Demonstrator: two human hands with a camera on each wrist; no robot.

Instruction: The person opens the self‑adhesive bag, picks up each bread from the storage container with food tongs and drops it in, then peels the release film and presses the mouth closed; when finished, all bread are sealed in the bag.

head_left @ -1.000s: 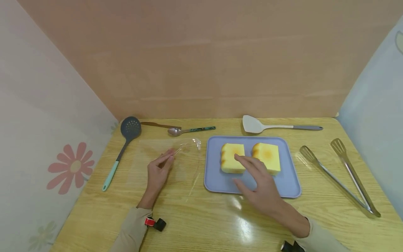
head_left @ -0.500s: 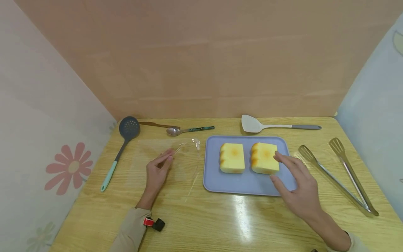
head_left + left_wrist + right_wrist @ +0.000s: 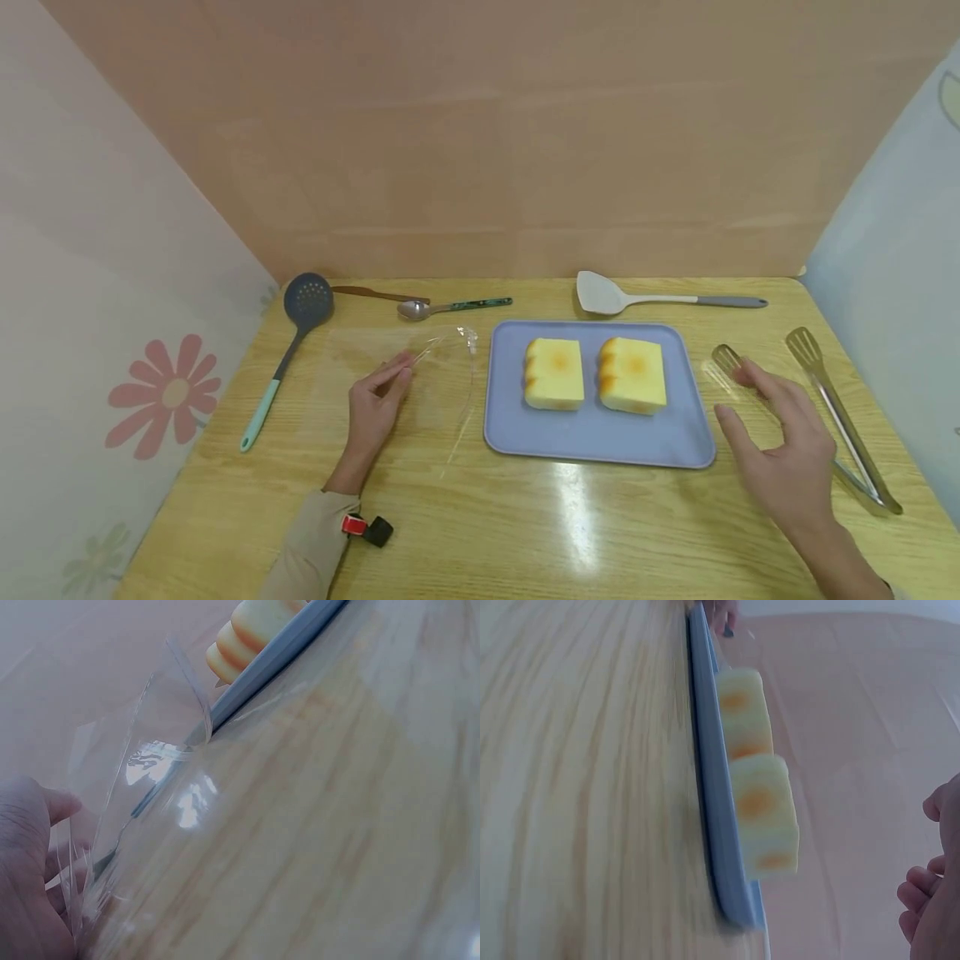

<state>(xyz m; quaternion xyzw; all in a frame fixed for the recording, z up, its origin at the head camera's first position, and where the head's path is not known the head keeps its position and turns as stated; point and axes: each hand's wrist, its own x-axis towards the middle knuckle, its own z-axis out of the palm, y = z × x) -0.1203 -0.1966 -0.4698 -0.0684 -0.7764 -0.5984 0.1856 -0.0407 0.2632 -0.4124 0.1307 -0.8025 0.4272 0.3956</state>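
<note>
My left hand (image 3: 375, 408) pinches the edge of a clear plastic bag (image 3: 157, 761), raising its mouth off the table. The rest of the bag lies flat and is hard to make out. My right hand (image 3: 791, 454) hovers over the left arm of metal tongs (image 3: 846, 417), thumb and fingers spread apart, nothing between them. Part of that arm is hidden behind the hand. Two thick yellow bread pieces (image 3: 555, 375) with browned edges sit side by side on a blue tray (image 3: 525, 437), between my hands.
A slotted skimmer (image 3: 307, 304) with a mint handle lies at left. Behind the bag are a brown knife (image 3: 378, 295) and a spoon (image 3: 416, 310). A white turner (image 3: 600, 293) lies behind the tray. Walls (image 3: 495, 167) enclose the table's back and sides.
My right hand has swept right, from above the bread pieces past the tray to over the tongs. The left hand keeps its pinch on the bag in the same place.
</note>
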